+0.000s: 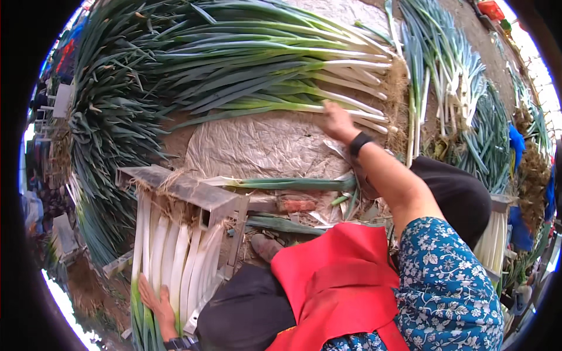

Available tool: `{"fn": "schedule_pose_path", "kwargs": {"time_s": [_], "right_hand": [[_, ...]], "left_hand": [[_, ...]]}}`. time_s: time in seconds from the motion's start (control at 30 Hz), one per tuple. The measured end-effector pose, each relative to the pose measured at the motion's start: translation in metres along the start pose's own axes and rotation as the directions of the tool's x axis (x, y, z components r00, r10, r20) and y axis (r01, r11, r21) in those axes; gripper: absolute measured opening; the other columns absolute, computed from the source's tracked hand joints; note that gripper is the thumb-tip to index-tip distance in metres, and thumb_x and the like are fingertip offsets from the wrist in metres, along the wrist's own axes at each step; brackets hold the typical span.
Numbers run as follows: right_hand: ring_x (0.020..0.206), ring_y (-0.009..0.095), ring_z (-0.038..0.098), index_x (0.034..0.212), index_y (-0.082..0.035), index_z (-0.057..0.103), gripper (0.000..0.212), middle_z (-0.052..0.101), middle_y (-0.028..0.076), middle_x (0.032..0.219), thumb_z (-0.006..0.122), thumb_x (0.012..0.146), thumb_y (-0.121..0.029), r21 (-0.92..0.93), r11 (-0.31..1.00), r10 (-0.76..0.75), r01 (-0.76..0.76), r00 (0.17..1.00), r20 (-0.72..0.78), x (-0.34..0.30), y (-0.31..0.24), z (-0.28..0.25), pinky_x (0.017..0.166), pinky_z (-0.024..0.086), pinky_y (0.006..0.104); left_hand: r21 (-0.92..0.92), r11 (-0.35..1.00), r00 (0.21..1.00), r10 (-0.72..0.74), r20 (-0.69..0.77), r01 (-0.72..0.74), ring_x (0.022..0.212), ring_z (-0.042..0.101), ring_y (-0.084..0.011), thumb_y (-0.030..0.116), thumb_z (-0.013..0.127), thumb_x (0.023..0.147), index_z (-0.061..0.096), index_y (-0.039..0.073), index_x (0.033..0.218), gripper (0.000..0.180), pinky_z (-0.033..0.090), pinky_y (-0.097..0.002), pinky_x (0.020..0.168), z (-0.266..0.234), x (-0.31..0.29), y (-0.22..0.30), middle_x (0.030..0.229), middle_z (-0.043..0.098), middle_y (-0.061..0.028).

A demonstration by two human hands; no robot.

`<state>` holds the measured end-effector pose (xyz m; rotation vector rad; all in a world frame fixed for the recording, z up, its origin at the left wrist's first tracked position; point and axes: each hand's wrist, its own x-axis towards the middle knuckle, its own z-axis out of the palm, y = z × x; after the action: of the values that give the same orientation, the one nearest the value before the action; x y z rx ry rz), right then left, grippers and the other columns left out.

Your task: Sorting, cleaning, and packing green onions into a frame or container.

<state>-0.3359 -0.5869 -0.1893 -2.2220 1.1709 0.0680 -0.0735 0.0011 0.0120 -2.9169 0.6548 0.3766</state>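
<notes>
At the lower left, a row of long green onions [182, 260] with white stems stands side by side, their roots against a metal frame [175, 182]. My left hand [158, 301] lies on these stems where they turn green, its fingers apart. Farther off, a broad heap of green onions [263, 55] stretches across the ground, white ends and brown roots toward the right. My right hand [338, 120] reaches to the near edge of that heap and is at the white stem of an onion. It is slightly smeared, and I cannot make out whether its fingers grip the stem.
A crumpled pale sheet [252, 146] covers the ground past the frame. Loose onion leaves [293, 183] and a reddish brick [297, 205] lie before my knees. Dense green leaves [111, 123] pile up at the left. More onions [448, 70] lie at the right.
</notes>
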Motion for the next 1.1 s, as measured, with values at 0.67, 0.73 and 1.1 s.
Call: {"fn": "schedule_pose_path", "kwargs": {"time_s": [0.67, 0.73, 1.1], "right_hand": [[0.084, 0.041, 0.065, 0.096, 0.002, 0.05, 0.047, 0.065, 0.024, 0.088, 0.069, 0.06, -0.022, -0.286, 0.943, -0.082, 0.168, 0.954, 0.288, 0.048, 0.096, -0.009, 0.074, 0.052, 0.0461], [0.083, 0.042, 0.065, 0.095, 0.002, 0.051, 0.049, 0.065, 0.025, 0.086, 0.071, 0.059, -0.025, -0.258, 0.948, -0.093, 0.188, 0.936, 0.338, 0.04, 0.081, -0.027, 0.074, 0.052, 0.0451], [0.101, 0.022, 0.054, 0.104, -0.001, 0.059, 0.054, 0.054, 0.018, 0.112, 0.085, 0.065, -0.027, 0.495, 0.772, -0.071, -0.399, 0.719, 0.691, -0.157, -0.048, -0.057, 0.087, 0.048, 0.0341]], "left_hand": [[0.035, 0.998, 0.997, 0.054, -0.057, -0.052, 0.143, 0.021, -0.0384, 0.033, 0.057, 0.091, 0.024, 0.005, 0.152, 0.076, 0.011, -0.0492, 0.117, 0.0, 0.0, 0.003, 0.154, 0.029, -0.0187], [0.027, 0.998, 0.995, 0.067, -0.075, -0.065, 0.143, 0.021, -0.0384, 0.033, 0.058, 0.091, 0.024, 0.006, 0.152, 0.076, 0.011, -0.0492, 0.117, 0.002, 0.003, 0.008, 0.154, 0.029, -0.0189], [-0.639, 0.731, 0.964, 0.103, -0.244, -0.24, 0.13, 0.047, -0.0307, 0.015, 0.059, 0.092, 0.05, -0.006, 0.134, 0.048, 0.032, -0.0367, 0.111, -0.091, -0.045, 0.096, 0.139, 0.051, -0.0204]]}}
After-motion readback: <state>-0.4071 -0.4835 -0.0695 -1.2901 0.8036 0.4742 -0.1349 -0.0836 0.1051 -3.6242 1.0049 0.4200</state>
